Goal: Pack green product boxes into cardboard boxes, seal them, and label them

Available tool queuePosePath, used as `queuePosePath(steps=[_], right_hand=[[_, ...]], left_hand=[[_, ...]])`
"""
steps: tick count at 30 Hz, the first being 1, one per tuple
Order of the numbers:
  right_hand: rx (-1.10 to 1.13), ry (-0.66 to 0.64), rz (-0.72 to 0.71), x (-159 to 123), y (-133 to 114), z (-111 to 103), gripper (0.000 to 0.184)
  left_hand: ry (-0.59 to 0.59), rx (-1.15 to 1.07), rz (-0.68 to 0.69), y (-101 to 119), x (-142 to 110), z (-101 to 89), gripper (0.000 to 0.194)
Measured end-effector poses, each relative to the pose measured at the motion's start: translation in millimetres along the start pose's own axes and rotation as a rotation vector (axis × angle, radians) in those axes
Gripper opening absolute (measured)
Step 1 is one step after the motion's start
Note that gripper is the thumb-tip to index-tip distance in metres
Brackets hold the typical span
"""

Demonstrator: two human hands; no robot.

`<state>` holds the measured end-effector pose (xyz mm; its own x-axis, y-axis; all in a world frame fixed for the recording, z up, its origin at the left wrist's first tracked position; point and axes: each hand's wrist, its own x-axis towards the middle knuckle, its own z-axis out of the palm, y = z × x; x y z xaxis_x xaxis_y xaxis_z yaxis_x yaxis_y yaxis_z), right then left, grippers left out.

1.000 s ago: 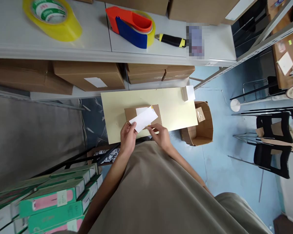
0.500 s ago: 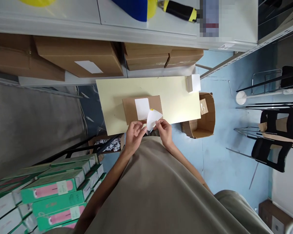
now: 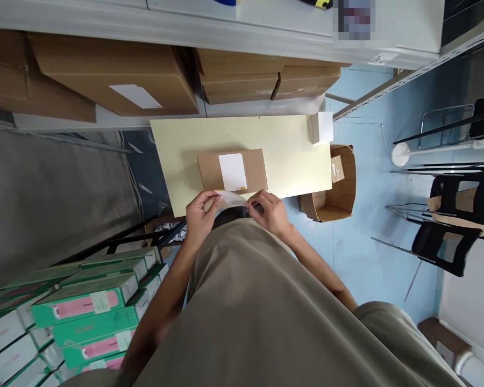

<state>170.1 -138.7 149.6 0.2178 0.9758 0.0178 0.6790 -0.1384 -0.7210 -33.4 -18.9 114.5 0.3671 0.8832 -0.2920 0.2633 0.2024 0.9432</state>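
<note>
A small white sheet of paper point(image 3: 231, 198), perhaps a label, stretches between my two hands just off the table's near edge. My left hand point(image 3: 202, 216) pinches its left end between thumb and finger. The other end is gripped by my right hand point(image 3: 271, 214), fingers curled. Directly beyond them a closed cardboard box point(image 3: 255, 169) lies on the pale yellow table point(image 3: 290, 156). A white label point(image 3: 233, 171) covers the middle of the box top. A small yellow mark shows at the near edge of that label. Any print on the held paper is not visible.
At the table's far right corner stands a white box point(image 3: 321, 128). An open carton point(image 3: 343, 201) sits on the floor to the right. Large cartons point(image 3: 116, 75) fill the shelf point(image 3: 226, 45) ahead. Green boxes point(image 3: 92, 322) are stacked at lower left; black chairs point(image 3: 447, 244) stand right.
My hands have moved apart and slightly toward the table's edge, pulling the paper, earlier raised and folded over, into a nearly straight strip. The view has tilted a little downward.
</note>
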Motion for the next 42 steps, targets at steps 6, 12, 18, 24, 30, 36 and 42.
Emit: queuePosePath(steps=[6,12,18,24,30,36,42], right_hand=[[0.304,-0.145,0.219,66.7,48.8,9.3,0.035],[0.465,-0.34,0.303,145.9,98.5,23.9,0.039],[0.409,-0.398,0.314,161.7,106.7,14.9,0.037],[0.333,-0.378,0.335,142.7,105.3,16.8,0.033],[0.274,-0.349,0.325,133.3,103.4,20.8,0.027],[0.187,-0.353,0.357,134.3,98.0,22.4,0.021],[0.127,-0.346,0.387,134.9,95.0,25.6,0.019]], left_hand=[[0.024,0.112,0.03,-12.6,41.2,2.7,0.059],[-0.024,0.275,-0.039,-29.4,127.0,8.8,0.034],[-0.061,0.229,-0.116,-43.9,160.2,18.9,0.021],[-0.109,0.333,-0.072,-44.0,138.6,13.1,0.025],[-0.066,0.383,-0.037,-49.3,129.9,17.5,0.035],[-0.039,0.397,-0.052,-46.5,128.0,20.4,0.027],[-0.036,0.416,-0.053,-44.7,125.7,21.1,0.027]])
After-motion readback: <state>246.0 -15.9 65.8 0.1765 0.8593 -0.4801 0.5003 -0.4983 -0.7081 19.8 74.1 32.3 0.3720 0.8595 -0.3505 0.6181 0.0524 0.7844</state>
